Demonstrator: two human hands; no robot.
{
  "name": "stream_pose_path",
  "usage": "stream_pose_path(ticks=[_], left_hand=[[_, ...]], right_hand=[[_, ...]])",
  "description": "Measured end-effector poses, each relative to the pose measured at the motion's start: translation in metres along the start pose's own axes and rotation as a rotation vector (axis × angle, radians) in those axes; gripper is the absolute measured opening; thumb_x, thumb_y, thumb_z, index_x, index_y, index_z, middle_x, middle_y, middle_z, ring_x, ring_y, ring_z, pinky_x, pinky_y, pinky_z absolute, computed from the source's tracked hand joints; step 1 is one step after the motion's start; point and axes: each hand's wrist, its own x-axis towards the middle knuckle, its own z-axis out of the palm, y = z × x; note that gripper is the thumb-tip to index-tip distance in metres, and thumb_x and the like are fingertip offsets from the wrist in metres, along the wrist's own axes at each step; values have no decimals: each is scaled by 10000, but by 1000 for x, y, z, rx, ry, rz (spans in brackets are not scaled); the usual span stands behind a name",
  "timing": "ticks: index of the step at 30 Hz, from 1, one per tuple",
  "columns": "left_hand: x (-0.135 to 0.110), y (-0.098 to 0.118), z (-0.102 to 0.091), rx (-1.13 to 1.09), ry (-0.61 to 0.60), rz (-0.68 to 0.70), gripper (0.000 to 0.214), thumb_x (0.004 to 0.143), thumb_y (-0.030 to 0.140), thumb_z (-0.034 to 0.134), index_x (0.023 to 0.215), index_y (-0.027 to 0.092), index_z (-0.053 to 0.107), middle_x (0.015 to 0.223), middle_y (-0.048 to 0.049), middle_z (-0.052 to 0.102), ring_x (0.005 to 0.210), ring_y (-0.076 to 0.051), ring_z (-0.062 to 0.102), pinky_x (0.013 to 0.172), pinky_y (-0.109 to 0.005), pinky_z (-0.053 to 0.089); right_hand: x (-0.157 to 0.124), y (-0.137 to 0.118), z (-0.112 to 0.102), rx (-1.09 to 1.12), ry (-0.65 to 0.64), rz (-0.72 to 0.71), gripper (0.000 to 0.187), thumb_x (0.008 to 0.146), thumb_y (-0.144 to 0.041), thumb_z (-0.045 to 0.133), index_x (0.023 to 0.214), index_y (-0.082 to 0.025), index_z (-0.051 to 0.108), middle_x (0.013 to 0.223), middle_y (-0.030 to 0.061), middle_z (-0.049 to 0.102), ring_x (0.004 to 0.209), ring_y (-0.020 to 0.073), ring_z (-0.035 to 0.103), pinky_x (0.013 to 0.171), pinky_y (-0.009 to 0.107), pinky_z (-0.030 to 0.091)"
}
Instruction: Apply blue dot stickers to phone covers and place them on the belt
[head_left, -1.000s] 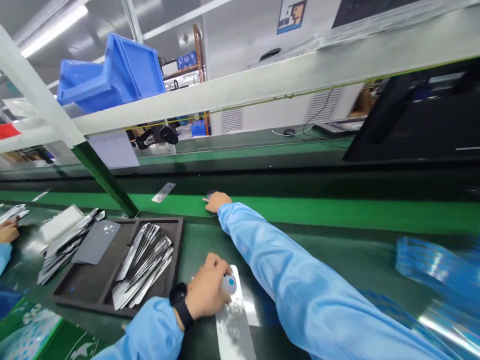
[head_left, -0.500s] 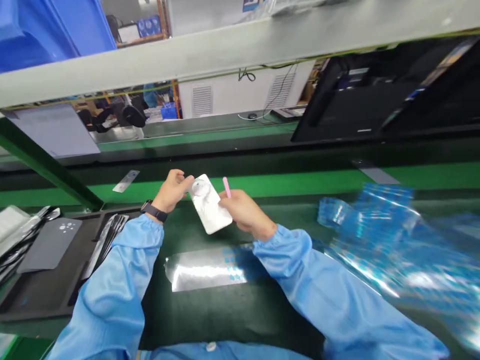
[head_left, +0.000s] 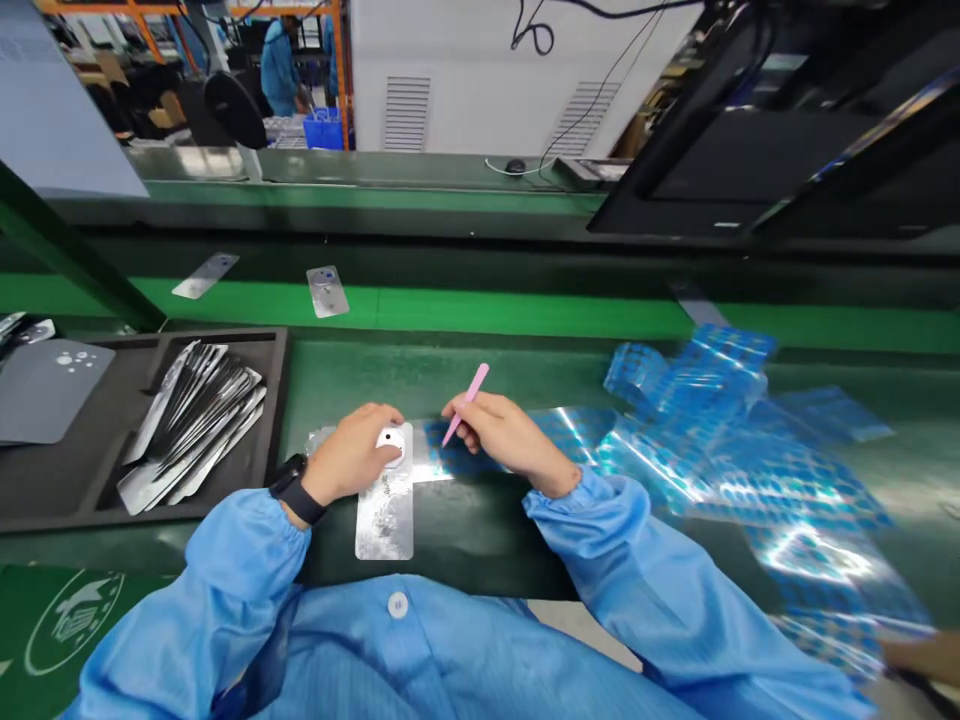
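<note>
Plate (head_left: 328, 291) now lies on belt (head_left: 450, 310); left hand (head_left: 351, 456) palm-down at second plate (head_left: 385, 520), grip unclear; right hand (head_left: 501, 430) pinches pink tool (head_left: 475, 381), tip down.

Near the front edge of the bench (head_left: 450, 545), a panel (head_left: 385, 525) is placed, flanked on its left by a tray (head_left: 279, 400) with plates (head_left: 202, 430) in its right compartment, on its right by heaped film (head_left: 716, 425).
</note>
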Motion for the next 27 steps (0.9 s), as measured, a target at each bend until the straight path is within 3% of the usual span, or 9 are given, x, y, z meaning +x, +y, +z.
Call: stream_pose_path(ticks=[4,7,15,27], left_hand=[[-6,-8,14,141,80,57,388,691,213,746,1052,220,606,1199,-61,614,1244,-306,426,1033,-472,356],[-11,-12,19,192,54,9,419,664,245,796,1043,240,615,1250,-47,606,1280,-332,388,1021,-498,344],[-14,-16,26,185,17,5,391,700,277,791,1049,224,622,1311,-67,593,1286,-328,383,1016,-502,316],[-16,-18,28,162,50,65,435,696,269,806,1090,231,625,1284,-82,616,1170,-307,464,954,-476,349]], right_hand=[[15,0,6,-30,-31,3,123,830,-168,587,707,-158,583,594,8,644,520,104,605,512,201,505],[27,0,7,-60,-45,-11,123,809,-80,598,710,-152,579,591,11,659,521,108,630,529,207,531],[35,9,8,-95,-22,12,146,860,-79,569,733,-151,567,598,14,670,490,106,639,495,201,541],[38,-3,5,7,-61,138,181,832,-68,626,684,-151,562,546,9,641,489,119,650,447,185,537]])
